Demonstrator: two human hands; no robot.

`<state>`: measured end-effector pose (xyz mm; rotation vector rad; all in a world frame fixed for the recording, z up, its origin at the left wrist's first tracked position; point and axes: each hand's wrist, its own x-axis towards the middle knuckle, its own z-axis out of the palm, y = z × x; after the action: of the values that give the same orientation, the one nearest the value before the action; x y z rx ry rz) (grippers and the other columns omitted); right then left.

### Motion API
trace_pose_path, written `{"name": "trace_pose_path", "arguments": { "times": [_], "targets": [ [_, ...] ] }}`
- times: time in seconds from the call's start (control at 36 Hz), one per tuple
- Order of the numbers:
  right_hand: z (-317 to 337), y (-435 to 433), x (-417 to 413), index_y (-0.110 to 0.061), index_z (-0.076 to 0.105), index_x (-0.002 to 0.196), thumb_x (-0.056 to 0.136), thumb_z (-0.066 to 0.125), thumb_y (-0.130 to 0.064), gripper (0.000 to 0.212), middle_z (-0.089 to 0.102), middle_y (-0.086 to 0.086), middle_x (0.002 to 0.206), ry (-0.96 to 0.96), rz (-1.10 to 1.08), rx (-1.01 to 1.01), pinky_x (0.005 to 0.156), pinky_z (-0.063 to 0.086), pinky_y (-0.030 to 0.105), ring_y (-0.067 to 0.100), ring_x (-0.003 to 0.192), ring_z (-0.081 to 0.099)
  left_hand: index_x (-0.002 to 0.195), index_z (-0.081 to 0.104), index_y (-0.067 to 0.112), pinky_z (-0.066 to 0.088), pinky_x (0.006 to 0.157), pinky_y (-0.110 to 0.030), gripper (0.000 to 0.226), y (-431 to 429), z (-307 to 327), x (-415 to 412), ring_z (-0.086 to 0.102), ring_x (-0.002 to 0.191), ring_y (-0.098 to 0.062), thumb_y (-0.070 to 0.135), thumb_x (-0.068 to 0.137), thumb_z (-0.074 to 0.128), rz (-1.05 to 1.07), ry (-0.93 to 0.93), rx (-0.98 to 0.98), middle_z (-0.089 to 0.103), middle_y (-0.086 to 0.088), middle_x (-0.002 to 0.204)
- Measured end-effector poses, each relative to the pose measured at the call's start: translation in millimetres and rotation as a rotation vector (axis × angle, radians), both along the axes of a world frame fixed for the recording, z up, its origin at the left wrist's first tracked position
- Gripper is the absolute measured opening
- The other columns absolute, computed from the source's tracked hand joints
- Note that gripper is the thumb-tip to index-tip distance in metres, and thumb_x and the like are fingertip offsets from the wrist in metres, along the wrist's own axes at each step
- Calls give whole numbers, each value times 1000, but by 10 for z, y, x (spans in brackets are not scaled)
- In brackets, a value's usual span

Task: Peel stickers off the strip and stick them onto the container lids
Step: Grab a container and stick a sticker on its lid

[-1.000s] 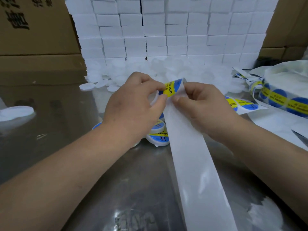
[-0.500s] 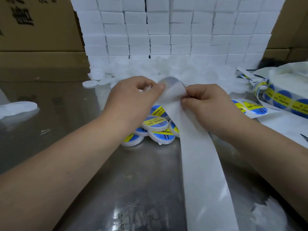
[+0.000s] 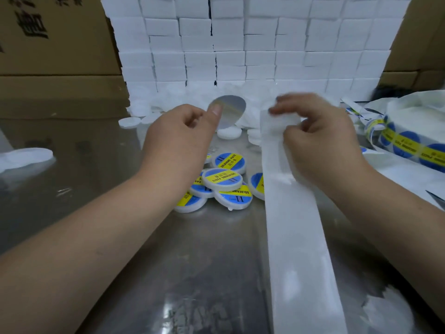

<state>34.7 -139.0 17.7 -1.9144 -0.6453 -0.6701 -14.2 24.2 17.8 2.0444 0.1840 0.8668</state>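
The left hand (image 3: pixel 178 138) holds a round sticker (image 3: pixel 231 114) pinched between thumb and curled fingers. The thumb tip presses the sticker's edge at 9 o'clock. The sticker stands raised above the table, its pale grey back side toward the camera.

The right hand (image 3: pixel 317 141) grips the top end of the white backing strip (image 3: pixel 296 237). The fingers close over the strip from the 3 o'clock side; the upper fingertips are blurred, so exact contact there cannot be told. The strip runs from this hand toward 6 o'clock across the steel table (image 3: pixel 204 273) and leaves the view at the lower edge.

Labelled lids (image 3: pixel 222 179) lie in an overlapping cluster between the forearms, at 5 o'clock from the left hand. Their blue-and-yellow labels read "SOLDERING PASTE". Plain white lids (image 3: pixel 228 133) lie in a loose heap at 12 o'clock, against a wall of stacked white boxes (image 3: pixel 240 44). A sticker roll (image 3: pixel 414 145) rests at 3 o'clock, near the right hand. Cardboard cartons (image 3: pixel 55 44) stand at 10 o'clock.
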Motion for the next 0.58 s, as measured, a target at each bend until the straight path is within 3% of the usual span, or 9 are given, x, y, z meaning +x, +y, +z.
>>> {"name": "trace_pose_path", "arguments": {
  "times": [0.06,0.11,0.19,0.25,0.33,0.42,0.5,0.58],
  "targets": [
    [-18,15,-30,-35,61,66,74,41,7,47,51,-30,47,106,62,-39,44,30,3,-9,44,47,68,54,32,35,60,-18,28,-13,-16,-3,49,67,-3,54,85,50,16,-18,60,55,13,73],
    [-36,28,-56,-30,62,60,75,43,4,42,48,-24,37,178,127,-75,36,26,6,-3,36,44,68,51,36,34,64,-23,23,-25,-26,-10,47,73,-6,54,82,52,31,-45,104,51,12,79],
    [-8,34,-99,-28,66,57,71,47,-14,27,61,-19,51,216,221,15,46,35,6,-6,51,53,72,51,37,32,62,-20,21,-30,-35,-23,42,72,-5,57,78,52,42,-60,185,45,16,79],
    [15,22,-99,-25,68,56,70,46,-27,26,68,-15,64,244,253,65,58,42,10,-6,64,58,79,52,37,29,62,-24,23,-24,-45,-22,37,76,-1,59,75,53,46,-61,228,43,18,80],
    [15,12,-94,-21,68,58,78,48,-44,37,68,-12,63,292,259,118,57,40,8,-5,59,58,83,52,37,28,61,-21,28,-29,-52,-27,34,83,5,62,70,54,40,-73,282,43,16,86],
    [7,19,-84,-21,68,61,89,53,-39,37,68,-11,63,307,228,161,56,41,10,-2,60,58,84,51,37,24,61,-21,32,-42,-47,-40,33,82,6,62,66,57,33,-98,334,43,15,93],
    [12,37,-70,-18,69,59,84,60,-26,27,67,-2,62,303,165,178,54,39,20,6,59,53,84,50,36,23,60,-18,33,-34,-40,-52,33,81,6,60,63,60,12,-114,364,43,14,94],
    [6,53,-59,-21,66,54,81,61,-16,28,60,-8,51,304,148,174,45,35,14,2,47,47,84,48,35,21,58,-19,36,-30,-35,-34,31,81,5,57,60,62,23,-76,407,42,14,94]
  ]
}}
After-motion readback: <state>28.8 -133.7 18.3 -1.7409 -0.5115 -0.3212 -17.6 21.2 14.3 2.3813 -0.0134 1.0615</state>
